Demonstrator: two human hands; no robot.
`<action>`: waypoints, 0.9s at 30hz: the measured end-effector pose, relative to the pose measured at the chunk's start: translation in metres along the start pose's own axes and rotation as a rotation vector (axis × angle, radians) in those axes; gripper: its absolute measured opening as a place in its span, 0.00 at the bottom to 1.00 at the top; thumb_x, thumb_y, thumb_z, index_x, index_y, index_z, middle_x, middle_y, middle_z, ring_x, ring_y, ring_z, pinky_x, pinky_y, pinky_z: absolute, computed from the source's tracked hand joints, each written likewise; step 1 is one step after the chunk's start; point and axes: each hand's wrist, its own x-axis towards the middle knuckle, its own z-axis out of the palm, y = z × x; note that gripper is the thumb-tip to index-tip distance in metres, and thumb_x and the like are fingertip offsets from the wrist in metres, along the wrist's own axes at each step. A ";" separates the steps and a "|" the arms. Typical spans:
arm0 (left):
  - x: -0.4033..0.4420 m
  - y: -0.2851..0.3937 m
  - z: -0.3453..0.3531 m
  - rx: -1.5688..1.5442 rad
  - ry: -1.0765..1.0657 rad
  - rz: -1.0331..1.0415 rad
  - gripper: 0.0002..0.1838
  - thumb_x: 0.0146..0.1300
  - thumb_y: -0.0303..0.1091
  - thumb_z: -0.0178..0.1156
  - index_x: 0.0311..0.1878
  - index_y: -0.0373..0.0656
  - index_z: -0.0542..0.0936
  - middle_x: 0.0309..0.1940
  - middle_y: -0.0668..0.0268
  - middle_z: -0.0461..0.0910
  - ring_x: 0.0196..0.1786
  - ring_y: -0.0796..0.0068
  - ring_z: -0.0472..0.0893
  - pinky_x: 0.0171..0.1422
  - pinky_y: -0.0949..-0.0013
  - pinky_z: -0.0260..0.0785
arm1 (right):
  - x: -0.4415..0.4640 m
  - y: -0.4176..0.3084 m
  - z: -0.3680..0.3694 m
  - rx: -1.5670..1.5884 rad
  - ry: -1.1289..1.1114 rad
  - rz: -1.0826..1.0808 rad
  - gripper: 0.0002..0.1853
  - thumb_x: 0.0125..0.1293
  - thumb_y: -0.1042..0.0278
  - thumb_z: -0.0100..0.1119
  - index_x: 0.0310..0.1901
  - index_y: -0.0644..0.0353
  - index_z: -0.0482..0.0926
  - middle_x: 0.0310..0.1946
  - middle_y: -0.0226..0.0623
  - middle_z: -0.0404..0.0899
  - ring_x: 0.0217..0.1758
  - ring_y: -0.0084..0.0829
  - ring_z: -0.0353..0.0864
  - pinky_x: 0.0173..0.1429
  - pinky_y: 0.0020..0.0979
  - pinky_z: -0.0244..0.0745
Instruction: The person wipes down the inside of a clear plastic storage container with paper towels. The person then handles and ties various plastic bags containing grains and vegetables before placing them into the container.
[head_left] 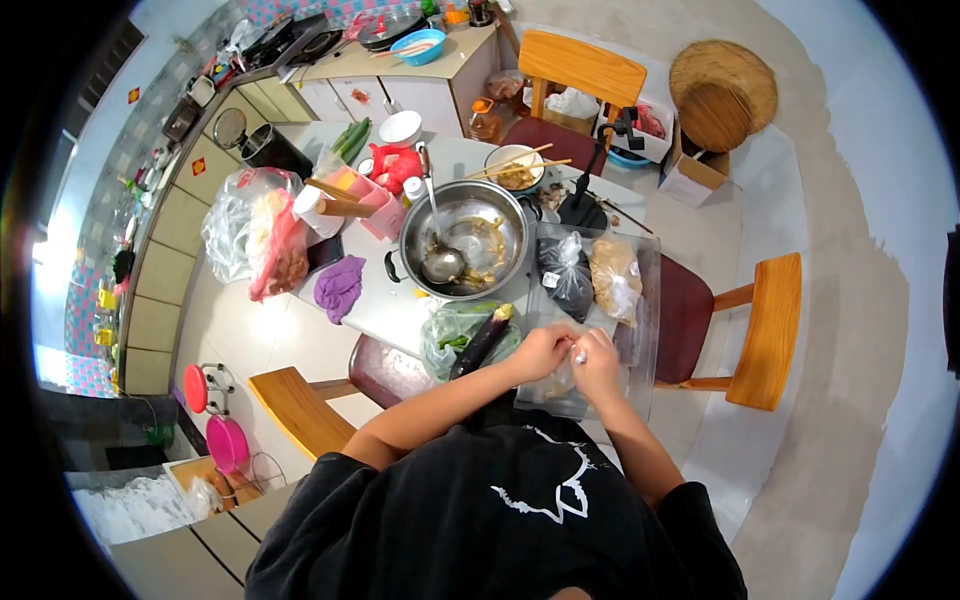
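Note:
My left hand (546,350) and my right hand (597,366) meet over a clear plastic tray (648,350), fingers pinched together. A small whitish bit shows at the right hand's fingers, too small to name. Beneath the hands lies what looks like a clear bag (556,384), partly hidden. Past my hands, the tray holds a knotted bag of dark contents (567,280) and a bag of light-brown contents (615,275). Left of my left hand, an eggplant (483,342) rests on a green-tinted plastic bag (445,335).
A steel pot (408,225) with a ladle (443,263) stands mid-table. Beyond it is a bowl with chopsticks (517,175). A purple cloth (340,288) and plastic bags (262,235) lie at left. Wooden chairs (765,330) surround the table.

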 end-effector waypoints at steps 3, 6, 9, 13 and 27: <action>0.005 -0.014 0.002 -0.094 -0.017 -0.212 0.06 0.59 0.26 0.54 0.37 0.35 0.77 0.21 0.61 0.76 0.22 0.76 0.75 0.28 0.68 0.69 | -0.006 0.004 0.020 0.019 0.087 -0.013 0.04 0.49 0.80 0.54 0.27 0.61 0.70 0.25 0.42 0.69 0.31 0.45 0.71 0.33 0.39 0.66; 0.003 -0.029 0.000 -0.350 -0.133 -0.508 0.06 0.61 0.28 0.54 0.36 0.36 0.78 0.20 0.64 0.76 0.22 0.80 0.75 0.25 0.71 0.70 | -0.020 0.009 0.029 0.008 0.142 0.036 0.03 0.50 0.78 0.55 0.28 0.61 0.73 0.26 0.43 0.70 0.32 0.45 0.72 0.34 0.38 0.67; -0.002 -0.038 0.003 -0.408 -0.225 -0.534 0.08 0.63 0.30 0.53 0.35 0.36 0.79 0.20 0.66 0.77 0.24 0.80 0.76 0.25 0.72 0.71 | -0.034 0.016 0.025 -0.018 0.102 0.194 0.03 0.50 0.74 0.57 0.28 0.61 0.74 0.25 0.44 0.72 0.31 0.46 0.74 0.35 0.37 0.69; -0.001 -0.036 0.010 0.064 -0.263 -0.276 0.07 0.55 0.32 0.57 0.33 0.39 0.79 0.22 0.60 0.79 0.25 0.66 0.80 0.30 0.66 0.73 | -0.040 0.020 0.010 0.062 -0.099 0.385 0.07 0.52 0.69 0.58 0.24 0.63 0.74 0.20 0.44 0.73 0.28 0.46 0.75 0.33 0.40 0.68; 0.016 -0.015 0.012 0.789 -0.387 -0.082 0.09 0.47 0.39 0.57 0.28 0.43 0.77 0.30 0.60 0.76 0.35 0.56 0.79 0.39 0.56 0.71 | -0.042 0.013 -0.021 0.129 -0.294 0.392 0.10 0.56 0.66 0.58 0.26 0.63 0.72 0.20 0.47 0.74 0.25 0.47 0.74 0.31 0.41 0.67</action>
